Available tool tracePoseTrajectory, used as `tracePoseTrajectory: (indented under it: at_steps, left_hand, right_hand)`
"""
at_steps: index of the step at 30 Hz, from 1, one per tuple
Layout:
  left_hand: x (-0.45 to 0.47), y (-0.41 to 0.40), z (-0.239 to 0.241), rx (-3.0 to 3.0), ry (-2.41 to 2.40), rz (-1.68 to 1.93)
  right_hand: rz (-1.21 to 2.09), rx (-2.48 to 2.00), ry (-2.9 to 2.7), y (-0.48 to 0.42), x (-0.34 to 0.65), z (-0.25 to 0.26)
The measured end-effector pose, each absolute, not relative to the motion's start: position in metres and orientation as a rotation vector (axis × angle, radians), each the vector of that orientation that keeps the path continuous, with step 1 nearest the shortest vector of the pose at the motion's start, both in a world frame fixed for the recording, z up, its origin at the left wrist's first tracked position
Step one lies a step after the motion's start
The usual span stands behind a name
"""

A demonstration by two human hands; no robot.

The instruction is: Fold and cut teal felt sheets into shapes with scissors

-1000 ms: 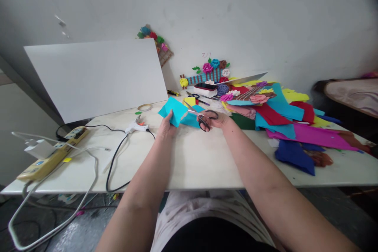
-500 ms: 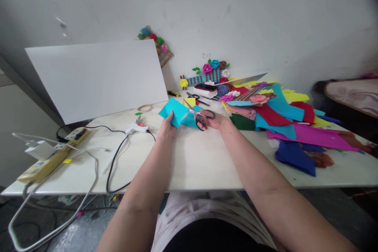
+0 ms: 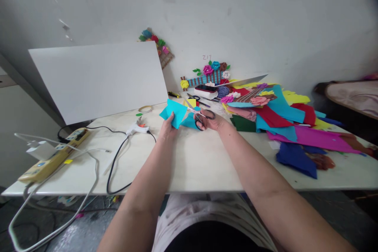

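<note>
Between the thumb and fingers of my left hand point(image 3: 167, 126) is a turquoise sheet of paper or felt point(image 3: 176, 111), held up above the table. My right hand point(image 3: 212, 121) grips black-handled scissors point(image 3: 202, 115), whose blades are spread apart and point up and to the left, beside the sheet's right edge. Another turquoise piece point(image 3: 190, 121) shows below the blades; whether it joins the held sheet I cannot tell. Behind the hands lies a small yellow piece point(image 3: 189, 103), and a second pair of scissors point(image 3: 194, 97) rests farther back.
A white glue gun point(image 3: 137, 129) with a black cord and a yellow power strip point(image 3: 53, 155) lie on the left. Behind stands a large white board point(image 3: 103, 82). Coloured sheets point(image 3: 315, 138) and a flower-decorated guitar shape point(image 3: 251, 96) pile up on the right. A phone point(image 3: 206, 88) rests on a white box.
The turquoise sheet in my left hand has tilted and folded, with its top corner shifted. My right hand with the scissors stays nearly in place. The view has shifted slightly.
</note>
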State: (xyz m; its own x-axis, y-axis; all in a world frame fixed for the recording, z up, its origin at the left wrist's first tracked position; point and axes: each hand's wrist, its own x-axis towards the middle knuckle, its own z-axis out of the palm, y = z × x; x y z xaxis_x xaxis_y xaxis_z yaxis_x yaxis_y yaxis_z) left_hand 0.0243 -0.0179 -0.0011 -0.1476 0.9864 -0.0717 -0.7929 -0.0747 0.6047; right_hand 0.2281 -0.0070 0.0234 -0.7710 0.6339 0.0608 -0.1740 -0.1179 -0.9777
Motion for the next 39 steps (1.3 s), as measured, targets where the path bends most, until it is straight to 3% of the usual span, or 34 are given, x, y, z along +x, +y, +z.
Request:
tracePoseTrajectory:
  at_steps: [39]
  left_hand:
    - [0.026, -0.022, 0.004, 0.434, 0.646, 1.626]
  right_hand:
    - [1.714, -0.519, -1.695, -0.012, 0.219, 0.025]
